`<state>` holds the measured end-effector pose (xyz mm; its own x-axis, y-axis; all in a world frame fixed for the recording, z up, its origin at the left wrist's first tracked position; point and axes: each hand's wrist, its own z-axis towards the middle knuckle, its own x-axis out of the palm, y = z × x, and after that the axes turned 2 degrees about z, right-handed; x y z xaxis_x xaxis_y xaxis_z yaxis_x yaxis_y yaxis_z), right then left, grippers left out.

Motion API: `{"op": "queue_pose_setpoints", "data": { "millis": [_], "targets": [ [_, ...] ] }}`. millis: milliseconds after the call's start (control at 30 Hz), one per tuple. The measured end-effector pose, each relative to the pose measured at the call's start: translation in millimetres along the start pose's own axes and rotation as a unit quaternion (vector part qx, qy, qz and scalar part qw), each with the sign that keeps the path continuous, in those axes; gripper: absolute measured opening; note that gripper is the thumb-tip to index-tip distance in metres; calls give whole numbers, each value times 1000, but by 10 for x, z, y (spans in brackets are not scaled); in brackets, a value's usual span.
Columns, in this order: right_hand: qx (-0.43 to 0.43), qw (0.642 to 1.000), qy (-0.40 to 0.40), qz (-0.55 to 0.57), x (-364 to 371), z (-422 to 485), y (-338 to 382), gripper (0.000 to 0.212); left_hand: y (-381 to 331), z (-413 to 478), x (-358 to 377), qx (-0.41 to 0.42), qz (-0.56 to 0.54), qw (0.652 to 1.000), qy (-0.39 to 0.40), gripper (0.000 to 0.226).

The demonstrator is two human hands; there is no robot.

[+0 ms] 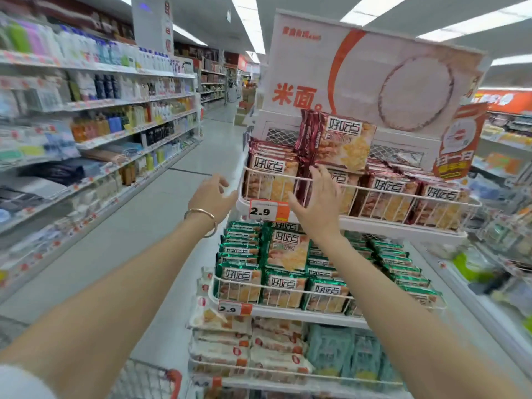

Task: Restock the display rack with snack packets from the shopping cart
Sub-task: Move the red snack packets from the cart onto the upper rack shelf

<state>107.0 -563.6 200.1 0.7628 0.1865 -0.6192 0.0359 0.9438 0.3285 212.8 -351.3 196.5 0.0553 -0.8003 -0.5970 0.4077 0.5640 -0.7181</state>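
Note:
A white wire display rack (374, 190) stands in front of me with several tiers. Its top basket holds maroon snack packets (270, 171), and one stack of them (336, 139) sits tilted above the rest. My right hand (316, 203) is raised in front of that basket with fingers spread and straight, fingertips at the packets just under the stack. My left hand (211, 197), with a bangle on the wrist, hovers left of the basket's corner, fingers loosely curled, holding nothing. Green packets (285, 254) fill the tier below. The shopping cart's rim (161, 375) shows at the bottom left.
Pale and teal packets (276, 349) fill the lowest tiers. Price tags reading 2.9 (260, 211) hang on the rack. Long shelves of bottles (115, 110) line the left side of the aisle. A chest freezer edge (475, 298) runs along the right. A large sign (359, 76) tops the rack.

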Motion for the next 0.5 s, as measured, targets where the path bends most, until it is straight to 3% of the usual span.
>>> {"op": "queue_pose_setpoints", "data": {
  "millis": [233, 500],
  "targets": [
    [10, 979, 201, 32, 944, -1221, 908, 74, 1657, -802, -392, -124, 105, 981, 108, 41],
    [2, 902, 424, 83, 1941, -2328, 1556, 78, 3004, -1630, -724, -276, 153, 936, 156, 35]
  ]
}}
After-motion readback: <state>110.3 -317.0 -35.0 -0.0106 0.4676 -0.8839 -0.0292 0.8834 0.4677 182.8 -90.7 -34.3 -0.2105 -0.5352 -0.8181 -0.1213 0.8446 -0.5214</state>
